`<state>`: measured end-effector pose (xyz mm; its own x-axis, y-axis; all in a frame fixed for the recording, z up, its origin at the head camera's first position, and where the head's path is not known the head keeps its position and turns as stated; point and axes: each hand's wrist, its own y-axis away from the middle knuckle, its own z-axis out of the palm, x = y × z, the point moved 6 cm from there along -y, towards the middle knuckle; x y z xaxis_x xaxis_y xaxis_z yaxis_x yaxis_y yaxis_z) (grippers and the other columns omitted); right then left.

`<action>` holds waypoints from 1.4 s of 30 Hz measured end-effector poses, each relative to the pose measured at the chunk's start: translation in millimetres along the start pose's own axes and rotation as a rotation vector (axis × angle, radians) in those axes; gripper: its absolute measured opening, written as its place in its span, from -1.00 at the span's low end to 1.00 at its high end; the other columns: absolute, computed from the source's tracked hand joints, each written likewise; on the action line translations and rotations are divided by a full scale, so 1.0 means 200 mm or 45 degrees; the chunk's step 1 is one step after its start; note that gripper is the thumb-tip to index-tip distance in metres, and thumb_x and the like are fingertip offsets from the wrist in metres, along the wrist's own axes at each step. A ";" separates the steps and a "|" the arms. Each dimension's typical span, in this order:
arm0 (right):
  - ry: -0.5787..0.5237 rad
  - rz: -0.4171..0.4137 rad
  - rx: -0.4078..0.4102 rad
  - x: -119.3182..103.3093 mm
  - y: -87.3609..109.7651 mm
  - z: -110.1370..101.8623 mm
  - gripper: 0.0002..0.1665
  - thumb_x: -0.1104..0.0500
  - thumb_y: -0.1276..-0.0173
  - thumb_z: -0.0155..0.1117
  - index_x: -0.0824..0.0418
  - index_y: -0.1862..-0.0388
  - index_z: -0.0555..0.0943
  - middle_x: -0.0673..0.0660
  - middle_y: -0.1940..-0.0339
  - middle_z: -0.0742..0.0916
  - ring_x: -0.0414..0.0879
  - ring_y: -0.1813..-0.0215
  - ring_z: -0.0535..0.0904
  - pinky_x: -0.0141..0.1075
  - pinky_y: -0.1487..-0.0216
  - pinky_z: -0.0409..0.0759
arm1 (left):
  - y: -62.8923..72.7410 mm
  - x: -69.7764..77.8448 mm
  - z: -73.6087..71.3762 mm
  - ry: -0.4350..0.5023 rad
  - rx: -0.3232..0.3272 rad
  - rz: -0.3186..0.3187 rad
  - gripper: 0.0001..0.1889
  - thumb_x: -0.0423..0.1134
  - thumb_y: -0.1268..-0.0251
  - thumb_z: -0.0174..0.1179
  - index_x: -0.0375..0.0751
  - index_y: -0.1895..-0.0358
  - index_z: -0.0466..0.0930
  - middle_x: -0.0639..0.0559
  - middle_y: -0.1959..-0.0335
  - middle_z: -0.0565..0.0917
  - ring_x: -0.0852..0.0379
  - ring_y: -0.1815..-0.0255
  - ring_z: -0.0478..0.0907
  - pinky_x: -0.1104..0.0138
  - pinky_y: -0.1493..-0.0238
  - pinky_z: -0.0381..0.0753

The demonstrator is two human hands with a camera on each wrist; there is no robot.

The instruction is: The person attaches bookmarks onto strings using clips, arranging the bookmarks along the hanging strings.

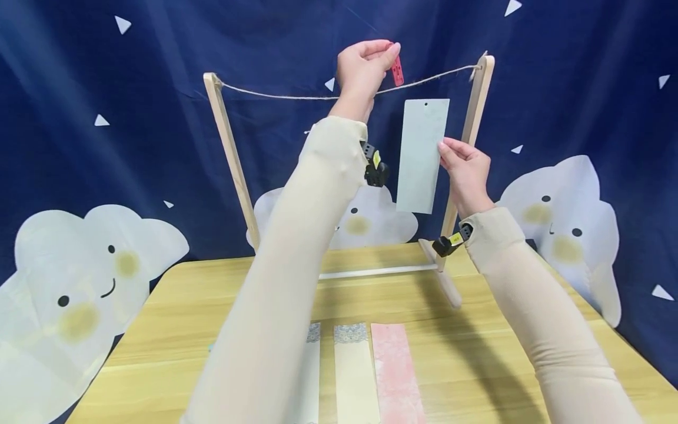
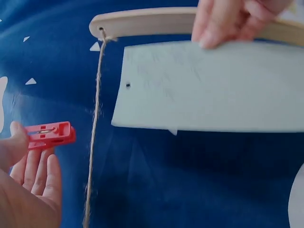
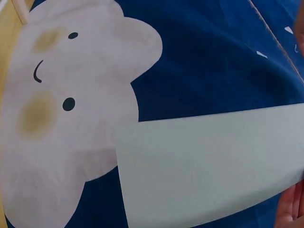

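Above the twine line (image 1: 281,96) my left hand (image 1: 362,70) pinches a red clothespin (image 1: 397,68) by one end between thumb and fingers. In the left wrist view the clothespin (image 2: 51,134) points toward the twine (image 2: 96,104), apart from it. My right hand (image 1: 466,171) pinches a pale grey-green bookmark-like card (image 1: 422,156) by its right edge. The card hangs upright with its top, which has a small punched hole, just below the line. Its lower end (image 3: 190,166) fills much of the right wrist view.
A wooden frame's left post (image 1: 233,159) and right post (image 1: 477,106) hold the twine. On the wooden table (image 1: 175,330) lie a pink card (image 1: 397,374), a cream card (image 1: 356,377) and a whitish card (image 1: 312,377) partly hidden by my left sleeve. Behind hangs a blue cloud-print curtain (image 1: 286,35).
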<state>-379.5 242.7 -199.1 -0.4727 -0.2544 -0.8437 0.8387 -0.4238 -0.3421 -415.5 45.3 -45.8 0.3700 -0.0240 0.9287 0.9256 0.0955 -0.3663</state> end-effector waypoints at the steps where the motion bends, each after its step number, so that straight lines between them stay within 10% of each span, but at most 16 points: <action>1: -0.005 -0.010 0.012 0.00 0.00 0.01 -0.92 0.31 -0.16 0.37 0.21 0.34 0.73 0.00 0.40 0.74 -0.23 0.29 0.63 -0.43 0.11 0.57 | 0.00 0.00 0.01 0.031 0.012 -0.002 -0.78 -0.24 -0.10 0.36 -0.19 0.16 0.71 0.06 0.30 0.73 0.30 0.34 0.61 0.59 0.34 0.53; 20: 0.046 -0.060 0.048 -0.02 0.02 0.14 -0.88 0.30 -0.24 0.31 0.26 0.23 0.69 -0.01 0.37 0.71 -0.21 0.25 0.56 -0.34 0.00 0.51 | -0.02 -0.02 0.01 0.006 0.139 -0.030 -0.85 -0.21 -0.09 0.37 -0.13 0.27 0.73 0.10 0.37 0.74 0.34 0.38 0.62 0.63 0.35 0.46; 42: 0.060 -0.046 0.063 -0.03 0.01 0.17 -0.86 0.29 -0.22 0.33 0.25 0.22 0.70 0.00 0.38 0.71 -0.21 0.25 0.56 -0.34 0.08 0.49 | 0.00 -0.07 0.02 -0.115 0.100 -0.072 -0.85 -0.17 -0.09 0.36 -0.09 0.27 0.74 0.13 0.37 0.73 0.33 0.34 0.60 0.59 0.28 0.48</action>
<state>-384.4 213.6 -180.0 -0.4881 -0.1971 -0.8502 0.8064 -0.4746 -0.3528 -421.1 49.8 -58.6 0.3056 0.0580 0.9504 0.9343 0.1742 -0.3110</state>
